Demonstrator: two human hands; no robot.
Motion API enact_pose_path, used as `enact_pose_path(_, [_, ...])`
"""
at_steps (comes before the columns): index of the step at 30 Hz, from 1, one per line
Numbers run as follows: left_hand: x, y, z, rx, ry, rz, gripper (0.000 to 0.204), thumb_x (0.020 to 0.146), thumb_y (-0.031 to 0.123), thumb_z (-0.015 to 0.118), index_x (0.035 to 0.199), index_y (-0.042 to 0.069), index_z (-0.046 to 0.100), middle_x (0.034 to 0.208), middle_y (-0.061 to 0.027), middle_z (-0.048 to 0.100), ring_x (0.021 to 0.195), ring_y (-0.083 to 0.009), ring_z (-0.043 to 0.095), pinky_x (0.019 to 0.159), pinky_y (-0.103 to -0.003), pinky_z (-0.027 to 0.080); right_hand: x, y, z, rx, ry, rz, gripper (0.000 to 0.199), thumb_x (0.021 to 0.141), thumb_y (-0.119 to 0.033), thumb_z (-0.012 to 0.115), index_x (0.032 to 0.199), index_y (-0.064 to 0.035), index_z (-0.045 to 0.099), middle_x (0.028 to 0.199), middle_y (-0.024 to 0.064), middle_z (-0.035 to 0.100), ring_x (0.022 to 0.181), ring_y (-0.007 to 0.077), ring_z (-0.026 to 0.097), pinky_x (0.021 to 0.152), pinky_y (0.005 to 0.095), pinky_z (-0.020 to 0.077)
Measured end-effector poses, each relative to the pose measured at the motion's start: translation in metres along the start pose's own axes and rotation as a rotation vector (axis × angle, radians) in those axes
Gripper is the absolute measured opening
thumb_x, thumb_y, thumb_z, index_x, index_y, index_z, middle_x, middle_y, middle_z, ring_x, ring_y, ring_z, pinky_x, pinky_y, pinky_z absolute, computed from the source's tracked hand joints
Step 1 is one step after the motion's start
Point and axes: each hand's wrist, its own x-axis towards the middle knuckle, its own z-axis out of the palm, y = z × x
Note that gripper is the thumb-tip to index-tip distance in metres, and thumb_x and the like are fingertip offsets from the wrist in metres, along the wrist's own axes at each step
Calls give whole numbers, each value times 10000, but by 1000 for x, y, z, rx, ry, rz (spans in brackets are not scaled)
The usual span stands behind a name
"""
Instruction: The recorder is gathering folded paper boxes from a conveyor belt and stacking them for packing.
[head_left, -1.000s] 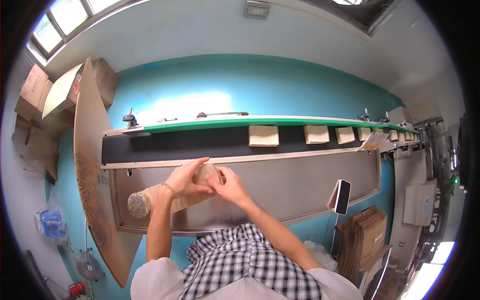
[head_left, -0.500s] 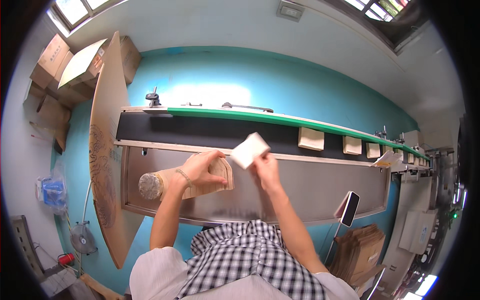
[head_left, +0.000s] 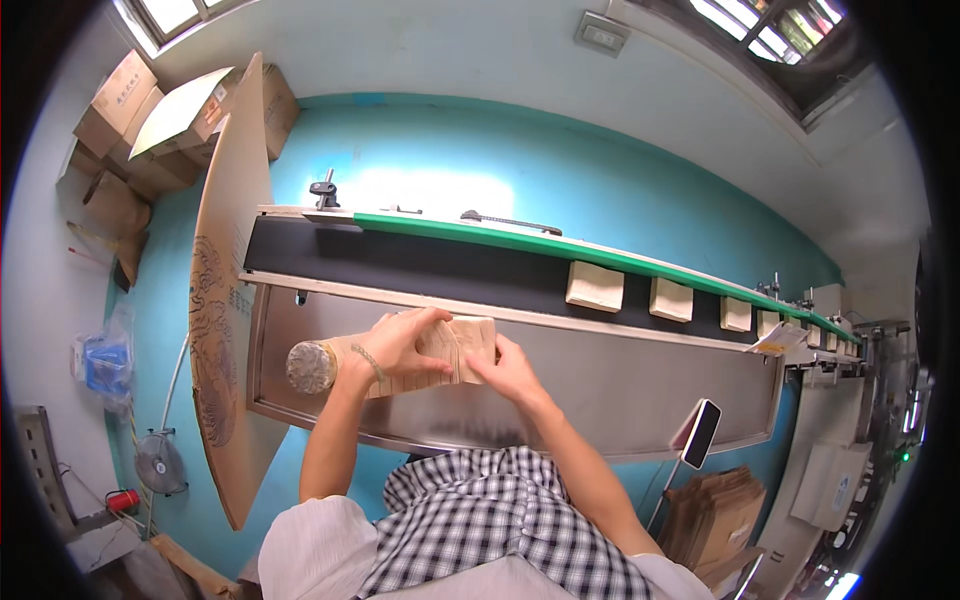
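L hand (head_left: 410, 345) is half open & arched over the row of beige packets (head_left: 408, 384), thumb on the near side, fingers on the far side; it has hold of this row. A thin bracelet (head_left: 368, 362) is on its wrist. R hand (head_left: 512, 372) is just beside it, bent nearly closed, w/ thumb and fingers at the R edge of the end packet (head_left: 474, 346); it has hold of this one, but how firm I can't tell. The row lies under L hand, on the metal tray (head_left: 620, 375). To the L of L hand, at the row's other end, is a round greyish thing (head_left: 311, 367), & further L stands a tall cardboard sheet (head_left: 235, 350).

Beyond both hands runs the black belt (head_left: 400, 255) w/ green rail (head_left: 450, 229). On it, beyond R hand & to its R, sit separate beige packets, the nearest one (head_left: 595, 288) first. Well to the R of R hand, nearer to the body, is a phone (head_left: 703, 434) on a stand, w/ flattened cartons (head_left: 712, 515) nearby.
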Motion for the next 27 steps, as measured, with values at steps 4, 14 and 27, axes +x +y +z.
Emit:
enact_pose_path(4, [3,-4,7,29,19,34,764,681,504,839,1292,140,559,1261,-130,643,1155,-337,613,992,-446,463,22,-8,-23,632,216,116,352,977,-235,636,1181,45,575,1036,126,689,902,174,686,717,287,582])
enact_pose_path(14, [-26,6,-1,107,166,-46,815,639,497,867,1322,170,565,1323,-103,605,1287,-307,517,1085,-446,318,3,-20,45,141,-53,24,478,961,-397,666,1198,17,633,983,75,680,825,102,590,737,260,496])
enact_pose_path(27, [-47,-11,16,351,577,7,703,714,430,840,1298,147,569,1298,-106,591,1237,-322,537,1084,-461,325,35,-12,23,404,60,236,375,993,-413,620,1091,-53,587,943,50,655,783,117,649,668,233,529])
